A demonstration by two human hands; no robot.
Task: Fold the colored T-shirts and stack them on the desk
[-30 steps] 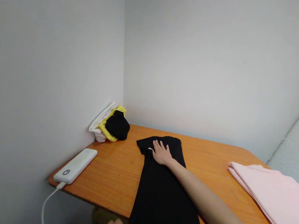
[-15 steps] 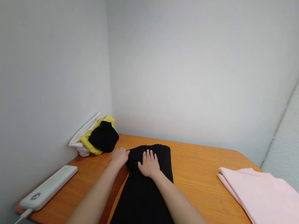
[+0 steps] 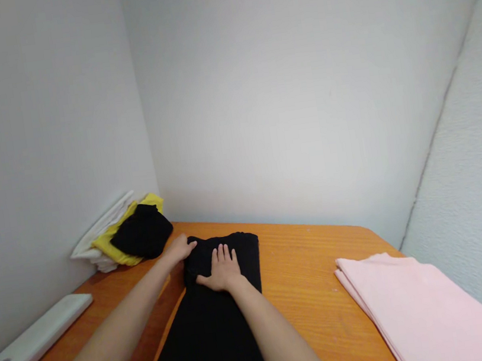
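Observation:
A pair of black trousers (image 3: 209, 334) lies lengthwise on the wooden table, its narrower end away from me and its near end running out of the bottom of the view. At the far left corner of the trousers, my left hand (image 3: 181, 248) has its fingers closed on the edge; the fingertips are partly hidden. My right hand (image 3: 223, 269) rests flat on the cloth just below the far edge, fingers spread and thumb pointing left. Some small creases show around the far end.
A pile of white, yellow and black clothes (image 3: 141, 233) leans by the left wall. A white power bank (image 3: 36, 337) lies at the table's left edge. Folded pink cloth (image 3: 424, 304) lies on the right of the wooden table (image 3: 313, 278). Walls stand behind and at both sides.
The view has turned to the right, so everything sits further left. The trousers' far left corner looks flatter and straighter, and my right thumb has spread outward to the left.

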